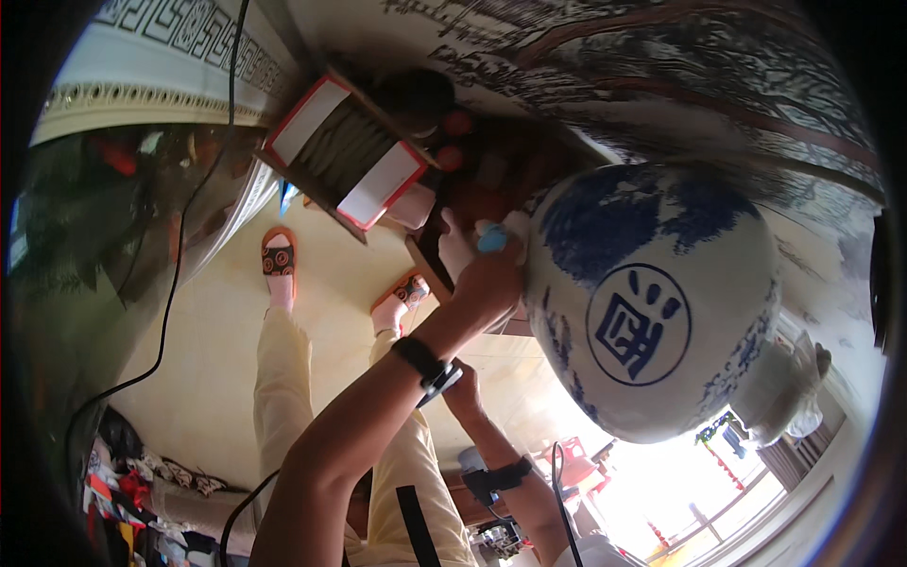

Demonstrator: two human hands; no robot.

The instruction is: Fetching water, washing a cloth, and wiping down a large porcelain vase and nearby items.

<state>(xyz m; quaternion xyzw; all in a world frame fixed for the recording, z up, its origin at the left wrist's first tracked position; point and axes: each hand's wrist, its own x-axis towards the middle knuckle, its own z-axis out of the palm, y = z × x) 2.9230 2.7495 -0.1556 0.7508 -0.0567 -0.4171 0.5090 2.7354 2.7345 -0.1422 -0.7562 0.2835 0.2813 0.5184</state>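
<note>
My left hand (491, 282) reaches up beside a big white and blue porcelain jar (652, 302). Its fingers close on a small light blue and white bundle (491, 237) that looks like cloth, near the jar's side. Part of the grip is in shadow, and I cannot tell whether the bundle touches the jar. Lower down, my right hand (463, 389) is bent in close behind my left wrist. The left forearm hides some of its fingers, so its hold does not show. A dark band sits on each forearm.
A red-edged white box (383, 194) with dark contents stands left of the hands, beside round red things (450, 157) on a dark shelf. A fish tank (113, 217) fills the left. A black cable (175, 274) hangs there. Cloth wraps the jar's neck (803, 387).
</note>
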